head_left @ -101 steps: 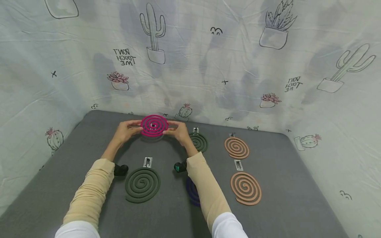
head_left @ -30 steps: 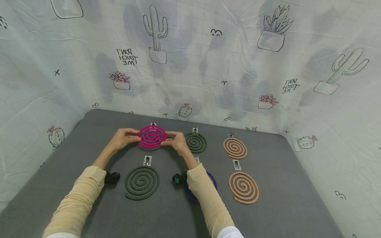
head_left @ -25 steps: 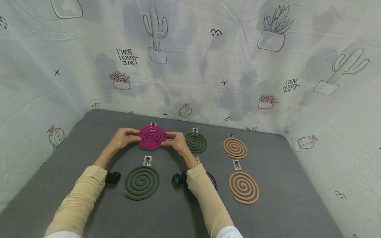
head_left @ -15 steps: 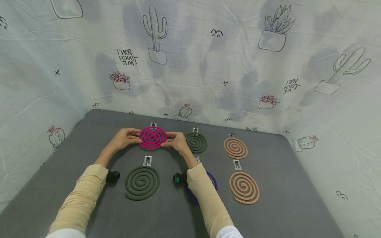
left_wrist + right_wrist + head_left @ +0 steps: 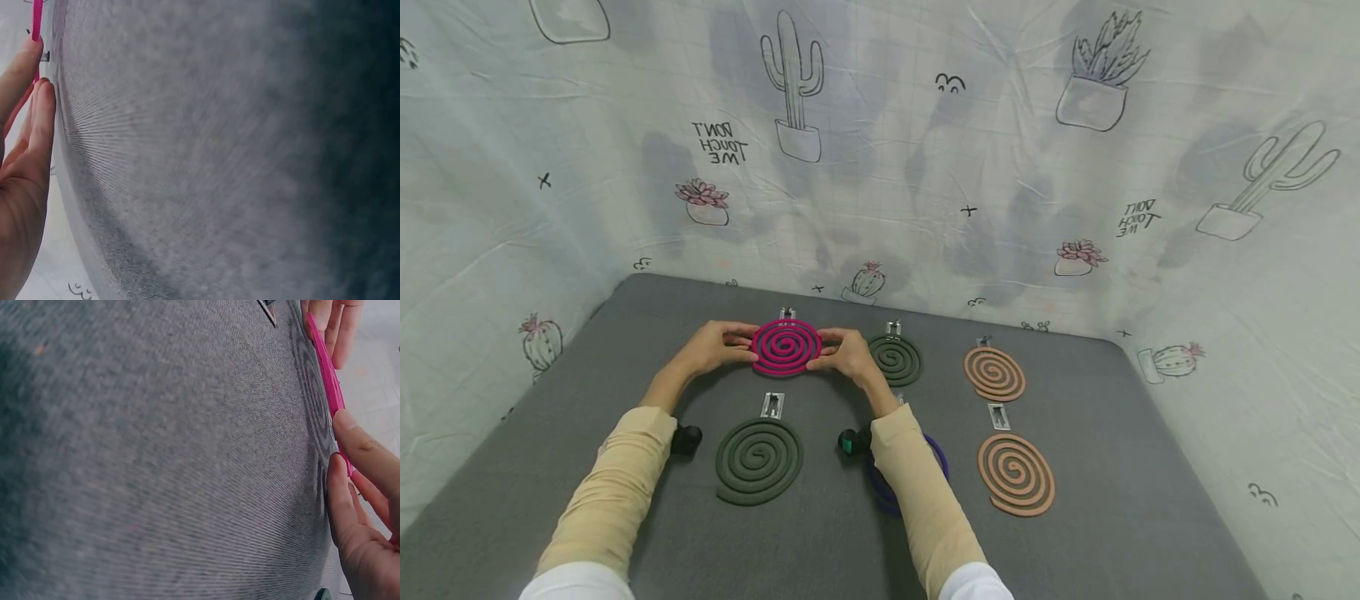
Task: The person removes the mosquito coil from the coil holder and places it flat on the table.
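Observation:
A pink mosquito coil (image 5: 786, 347) is held level between both hands at the back left of the grey cloth. My left hand (image 5: 715, 346) pinches its left rim between thumb and fingers. On the opposite rim, my right hand (image 5: 848, 356) does the same. The right wrist view shows the coil edge-on (image 5: 327, 375), close over the cloth with its spiral shadow beneath. Just behind it lies a small metal coil stand (image 5: 787, 314). A dark green coil (image 5: 895, 360) lies beside the right hand.
Nearer lie another green coil (image 5: 758, 461) and a blue coil (image 5: 938, 454), partly under the right forearm. Two orange coils (image 5: 994, 373) lie to the right. Metal stands (image 5: 772, 406) sit behind the coils. A printed cloth wall (image 5: 880, 167) rises at the back.
Both hands have brought the pink coil back toward me from the far edge and lowered it slightly. The metal stand behind it has come into view. The other coils have stayed put.

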### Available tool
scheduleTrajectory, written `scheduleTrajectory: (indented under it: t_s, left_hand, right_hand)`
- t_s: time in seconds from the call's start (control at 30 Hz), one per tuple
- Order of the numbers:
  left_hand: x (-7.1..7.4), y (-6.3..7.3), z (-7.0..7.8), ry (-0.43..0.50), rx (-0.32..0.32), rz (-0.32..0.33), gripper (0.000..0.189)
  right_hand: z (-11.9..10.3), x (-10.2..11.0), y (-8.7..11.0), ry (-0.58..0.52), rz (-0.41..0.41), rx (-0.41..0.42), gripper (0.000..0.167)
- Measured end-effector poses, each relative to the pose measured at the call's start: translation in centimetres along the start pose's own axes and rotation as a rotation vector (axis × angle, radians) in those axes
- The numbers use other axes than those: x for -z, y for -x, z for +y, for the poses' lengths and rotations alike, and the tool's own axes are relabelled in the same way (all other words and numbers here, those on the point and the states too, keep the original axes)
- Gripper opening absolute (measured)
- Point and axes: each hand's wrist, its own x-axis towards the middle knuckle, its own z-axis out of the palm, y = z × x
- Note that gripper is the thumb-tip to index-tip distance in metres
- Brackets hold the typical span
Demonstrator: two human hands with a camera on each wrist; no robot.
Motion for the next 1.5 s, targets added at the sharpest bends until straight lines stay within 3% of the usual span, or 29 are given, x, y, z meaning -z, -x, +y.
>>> scheduleTrajectory:
  t_s: [0.37,0.63,0.97,1.33,1.37,1.5]
  left_hand:
    - [0.6,-0.7,0.1,-0.024,0.023,-0.061,0.058]
    - [0.7,-0.9,0.2,-0.075,0.032,-0.071,0.057]
    - [0.5,-1.0,-0.1,-0.026,0.031,-0.085,0.056]
    - [0.7,-1.1,0.1,-0.07,0.021,-0.091,0.054]
    - [0.7,-1.1,0.1,-0.073,0.021,-0.092,0.054]
    - [0.6,-1.0,0.3,-0.087,0.024,-0.094,0.054]
  right_hand:
    - [0.0,-0.2,-0.6,0.155,0.03,0.035,0.062]
    - [-0.2,-0.4,-0.7,0.205,0.054,0.015,0.062]
    - [-0.4,-0.6,-0.9,0.295,0.063,-0.001,0.06]
    - [-0.3,-0.5,-1.7,0.31,0.045,-0.036,0.062]
    - [0.6,-0.4,-2.3,0.309,0.045,-0.007,0.063]
    - [0.6,-0.4,-2.4,0.318,0.038,-0.009,0.064]
